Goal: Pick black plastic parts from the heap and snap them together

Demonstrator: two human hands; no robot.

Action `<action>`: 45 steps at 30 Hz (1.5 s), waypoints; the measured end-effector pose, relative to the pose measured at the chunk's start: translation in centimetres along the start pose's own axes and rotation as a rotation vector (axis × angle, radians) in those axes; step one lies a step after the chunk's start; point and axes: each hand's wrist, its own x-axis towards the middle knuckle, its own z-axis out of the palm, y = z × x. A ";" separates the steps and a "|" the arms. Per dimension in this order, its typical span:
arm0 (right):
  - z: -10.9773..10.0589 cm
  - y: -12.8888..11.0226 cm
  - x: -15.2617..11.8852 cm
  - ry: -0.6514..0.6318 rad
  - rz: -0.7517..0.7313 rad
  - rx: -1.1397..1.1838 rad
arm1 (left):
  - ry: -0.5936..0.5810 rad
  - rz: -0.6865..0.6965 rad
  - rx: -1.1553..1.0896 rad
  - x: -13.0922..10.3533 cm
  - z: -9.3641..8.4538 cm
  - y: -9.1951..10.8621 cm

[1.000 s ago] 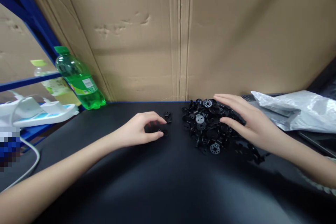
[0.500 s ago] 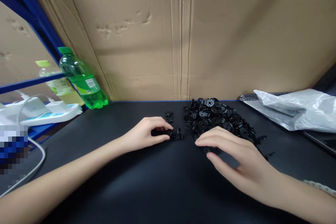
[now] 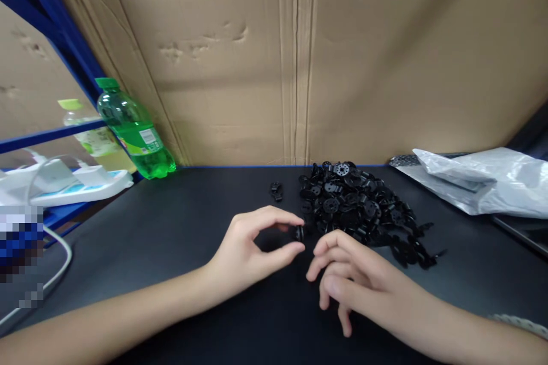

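- Right grip (image 3: pixel 368 285): fingers loosely curled and spread, smooth skin, just beside the left grip.
- Left grip (image 3: pixel 248 242): thumb and fingertips pinching a small black part (image 3: pixel 299 233), rounded and slightly glossy, held nearly edge-on.
- Surface (image 3: pixel 192 205): smooth, matte black, stretching under and around both grips.
- Heap of black parts (image 3: pixel 351 205): beyond the right grip and right of the left one; hard, plastic-looking discs, some pierced with round holes, among jagged pieces.
- Lone black piece (image 3: pixel 276 191): small and knobbly, just beyond the left grip.
- Bag (image 3: pixel 479 182): crinkled, silvery, beyond the right grip and farther right.
- Bottle (image 3: pixel 137 131): clear green, ribless-shouldered, tilted, well left of and beyond the left grip.
- Cardboard (image 3: pixel 214 68): tan, creased and dented, upright behind everything, beyond both grips.
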 end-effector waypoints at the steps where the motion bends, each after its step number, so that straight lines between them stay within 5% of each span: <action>1: 0.0 0.3 0.2 -0.028 0.004 0.098 | 0.003 0.055 0.001 -0.3 0.1 0.6; 7: 0.1 0.5 0.3 -0.159 -0.050 0.080 | -0.047 0.149 -0.124 -1.2 1.2 2.7; 17: 0.0 -0.9 -0.4 -0.216 -0.068 -0.108 | -0.175 0.149 -0.149 -2.2 1.3 2.5; 23: -0.1 -0.9 -0.2 -0.307 0.004 0.077 | -0.207 0.041 -0.265 -2.1 1.6 2.5; 39: 0.6 2.3 0.4 -0.100 0.025 0.022 | -0.007 -0.097 -0.343 -2.5 4.0 2.3; 45: 0.7 1.0 0.5 -0.116 0.043 -0.013 | 0.035 -0.464 -0.583 -1.9 3.9 2.4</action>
